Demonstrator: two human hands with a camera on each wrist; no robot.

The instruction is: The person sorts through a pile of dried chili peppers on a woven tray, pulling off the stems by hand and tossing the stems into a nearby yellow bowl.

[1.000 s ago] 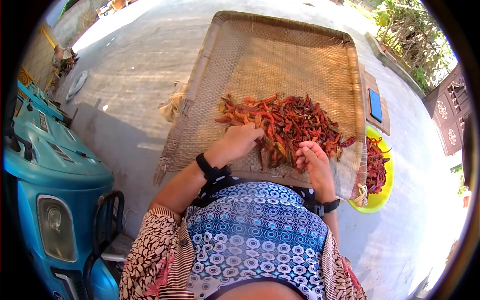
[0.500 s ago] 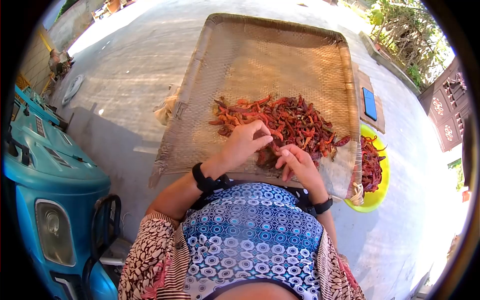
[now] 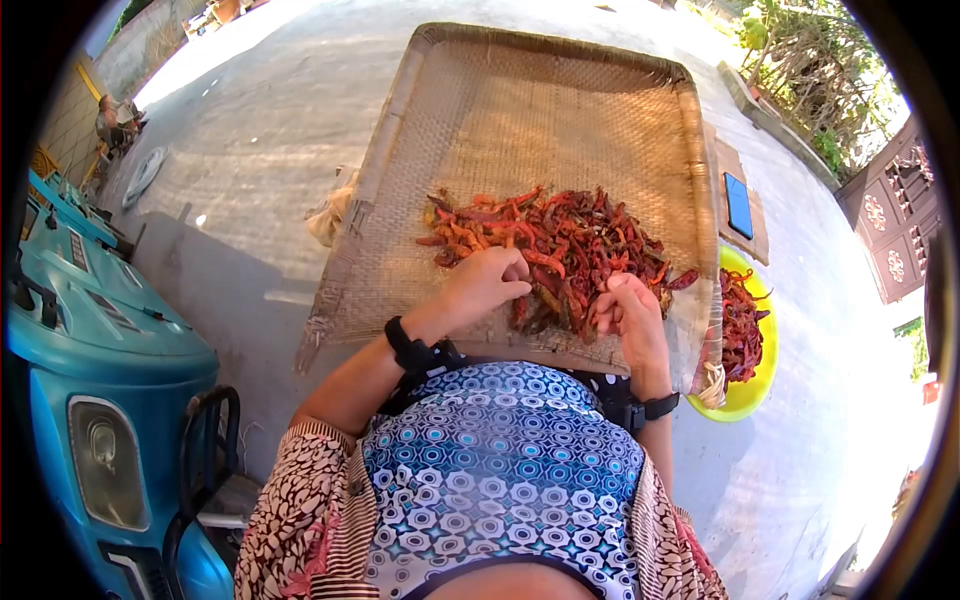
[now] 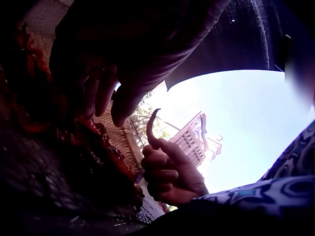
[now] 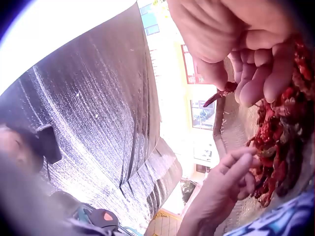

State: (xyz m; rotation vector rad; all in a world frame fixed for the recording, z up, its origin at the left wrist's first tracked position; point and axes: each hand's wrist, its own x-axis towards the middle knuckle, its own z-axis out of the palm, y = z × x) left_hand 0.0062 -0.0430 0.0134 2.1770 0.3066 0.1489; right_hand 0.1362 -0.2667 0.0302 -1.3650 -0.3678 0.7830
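Note:
Dried red chili peppers (image 3: 590, 235) lie heaped toward the near side of a woven tray (image 3: 560, 120). At the pile's near left edge, my left hand (image 3: 485, 280) reaches down with loosely bent fingers. The left wrist view shows its thumb apart from its fingers, with nothing visible between them. My right hand (image 3: 638, 315) is over the near right part of the pile. Between thumb and forefinger it pinches one curved chili pepper (image 4: 151, 129), whose thin tip points up in that view; the right wrist view shows this pepper jutting from the fingertips.
A yellow basin (image 3: 763, 385) of red chili peppers stands by the tray's right side. Beyond it a blue phone (image 3: 738, 207) lies on a flat brown board (image 3: 757, 238). A teal vehicle (image 3: 120, 350) is at the left, and a tan cloth bundle (image 3: 328, 212) lies by the tray's left edge.
Half a second ago my hands came together at the near edge of the pile. Now they are apart: the right has moved right, the left slightly left and down onto the peppers.

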